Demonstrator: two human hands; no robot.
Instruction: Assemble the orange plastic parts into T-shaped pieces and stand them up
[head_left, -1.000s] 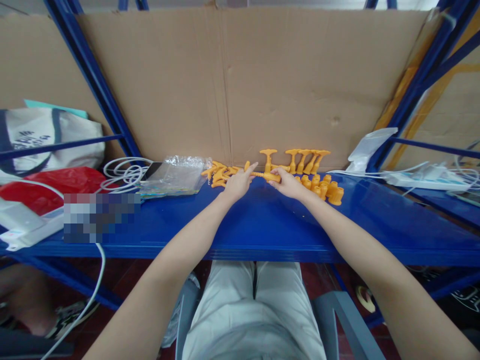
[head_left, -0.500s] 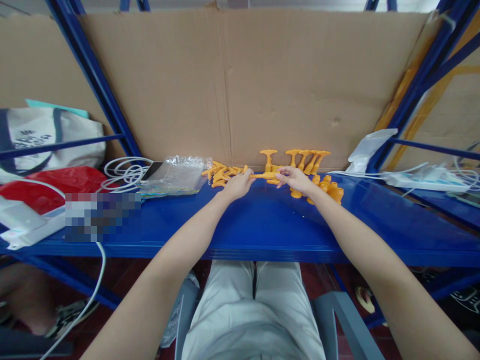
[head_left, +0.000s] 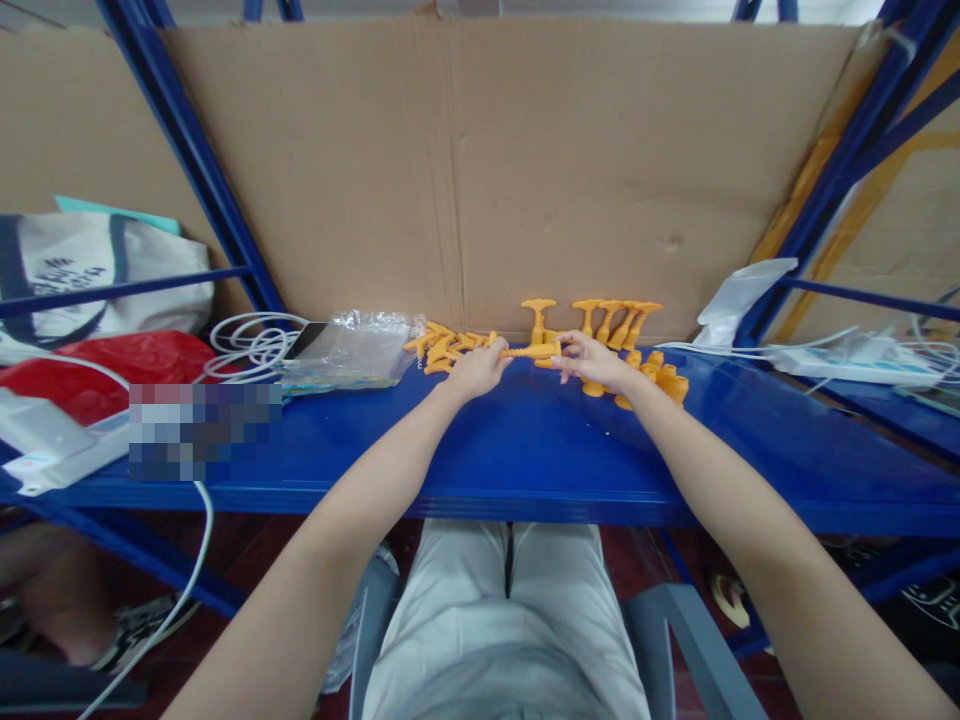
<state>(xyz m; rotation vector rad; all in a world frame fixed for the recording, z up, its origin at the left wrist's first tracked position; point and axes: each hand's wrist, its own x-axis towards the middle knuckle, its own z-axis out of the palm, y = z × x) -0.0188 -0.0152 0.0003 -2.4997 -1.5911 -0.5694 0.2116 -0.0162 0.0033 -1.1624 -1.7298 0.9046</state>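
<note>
Both hands are on one yellow plastic T-handled screw [head_left: 516,352], held level above the blue tabletop. My left hand [head_left: 478,370] is closed around its handle end. My right hand [head_left: 592,360] pinches the far end of a yellow sleeve [head_left: 541,350] that sits around the threaded shaft. Left of the hands lies a pile of yellow T-handled pieces [head_left: 442,345], some with screw threads. Behind my right hand, several yellow T-topped pieces [head_left: 630,318] stand upright, with another one [head_left: 538,315] apart from them. Yellow hollow sleeves [head_left: 664,375] cluster beside my right wrist.
A cardboard sheet [head_left: 562,170] backs the blue table [head_left: 525,450]. Clear plastic bags [head_left: 352,355], coiled white cable [head_left: 251,350] and a red bag [head_left: 112,365] lie left. A white power strip [head_left: 855,360] lies right. Blue uprights [head_left: 187,150] frame both sides.
My right fingers have shifted slightly around the sleeve's end. The left hand keeps its hold, and the pieces on the table stay where they were.
</note>
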